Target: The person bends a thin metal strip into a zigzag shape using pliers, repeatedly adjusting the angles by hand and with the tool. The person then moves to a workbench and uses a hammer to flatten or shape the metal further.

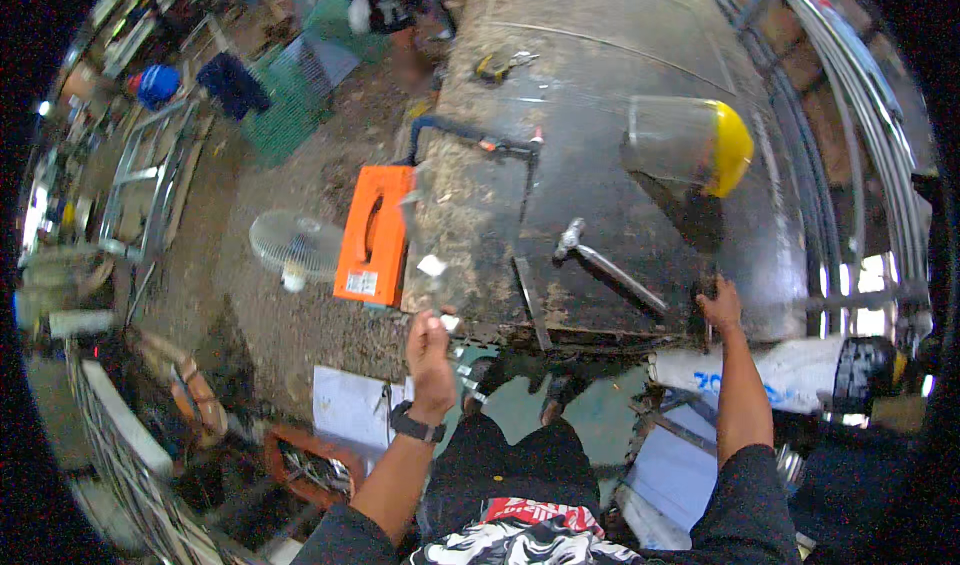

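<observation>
My left hand (432, 357), with a dark watch at the wrist, is closed beside the worktable's near left corner. Small pale, shiny bits show by its fingers, but what it grips is unclear. My right hand (722, 307) is closed at the table's near right edge, against a dark, narrow object I cannot make out. Left of that hand, a metal hammer (620, 276) lies slantwise on the dark worktable (600, 205). A flat metal bar (531, 303) lies further left, near the front edge. Beyond my right hand rests a clear face shield (732, 150) with a yellow crown.
An orange machine case (376, 235) with a handle stands at the table's left side, beside a fan (295, 245). A welding holder (510, 146) with its cable and a yellow-black tool (495, 66) lie further up the table. Metal pipes (850, 95) line the right. Another person (390, 10) is at the far left.
</observation>
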Available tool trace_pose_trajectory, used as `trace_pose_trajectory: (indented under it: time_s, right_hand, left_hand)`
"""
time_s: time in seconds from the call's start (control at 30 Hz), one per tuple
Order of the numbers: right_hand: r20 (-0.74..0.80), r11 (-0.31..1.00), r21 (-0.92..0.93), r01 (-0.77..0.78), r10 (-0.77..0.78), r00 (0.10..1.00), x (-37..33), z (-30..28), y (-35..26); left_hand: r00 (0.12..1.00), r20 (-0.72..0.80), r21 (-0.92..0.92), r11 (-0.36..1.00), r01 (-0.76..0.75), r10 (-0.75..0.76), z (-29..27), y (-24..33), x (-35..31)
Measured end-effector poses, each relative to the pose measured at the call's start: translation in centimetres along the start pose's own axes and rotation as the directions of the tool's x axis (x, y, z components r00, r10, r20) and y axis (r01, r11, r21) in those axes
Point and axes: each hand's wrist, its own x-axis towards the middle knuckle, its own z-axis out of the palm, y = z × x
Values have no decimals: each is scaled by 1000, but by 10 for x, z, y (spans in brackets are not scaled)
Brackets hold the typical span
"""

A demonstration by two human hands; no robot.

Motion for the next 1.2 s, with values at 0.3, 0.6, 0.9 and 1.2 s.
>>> trace_pose_trajectory:
  time_s: [0.3,0.6,0.9,1.2]
  right_hand:
    - [-586,790,397,467,-173,791,-45,-14,-120]
    - [242,532,844,73,-498,832,-163,-24,-289]
    - [-43,489,805,337,-519,854,-140,33,-308]
    - [-124,382,777,500,-686,717,-89,-18,-211]
  left_hand:
    - [991,-116,-173,984,47,-67,51,-45,-22]
    - [950,-206,-295,941,167,-233,59,-89,-29]
    - [946,-264,-227,965,132,-191,61,-106,-24]
    - [911,-409,0,999,-54,50,67,-115,-14]
